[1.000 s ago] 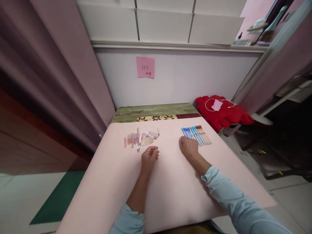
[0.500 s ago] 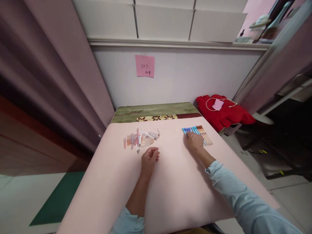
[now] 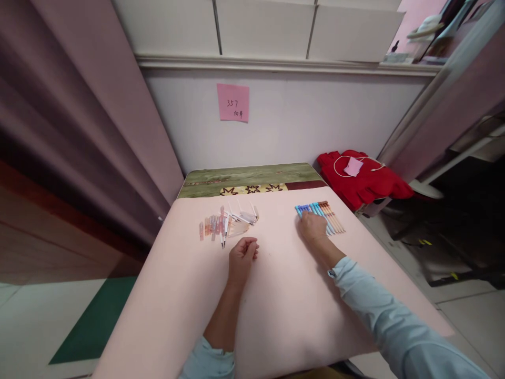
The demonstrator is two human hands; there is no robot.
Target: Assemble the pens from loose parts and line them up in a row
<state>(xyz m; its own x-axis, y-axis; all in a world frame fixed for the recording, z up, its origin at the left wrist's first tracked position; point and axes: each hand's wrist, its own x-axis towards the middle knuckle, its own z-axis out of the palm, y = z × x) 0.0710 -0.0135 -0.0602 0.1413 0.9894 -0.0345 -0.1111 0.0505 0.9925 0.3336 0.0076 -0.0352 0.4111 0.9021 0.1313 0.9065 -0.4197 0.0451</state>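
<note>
Pens (image 3: 333, 218) aligned side by side at right on pink-covered table (image 3: 284, 300), right hand (image 3: 313, 227) curled over the row's left part, hold indeterminable, left hand (image 3: 242, 257) loosely half-closed, contents indeterminable, near loose slender pieces (image 3: 213, 226).

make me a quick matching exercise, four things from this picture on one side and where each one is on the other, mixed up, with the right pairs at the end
Column 1
1. left hand
2. right hand
3. note marked 357
4. red cloth

Column 2
A. on the pale wall
B. under a small pink paper
C. partly covering the row of pens
D. near the loose pile of clear and white pieces

Right pairs: 1-D, 2-C, 3-A, 4-B
</note>
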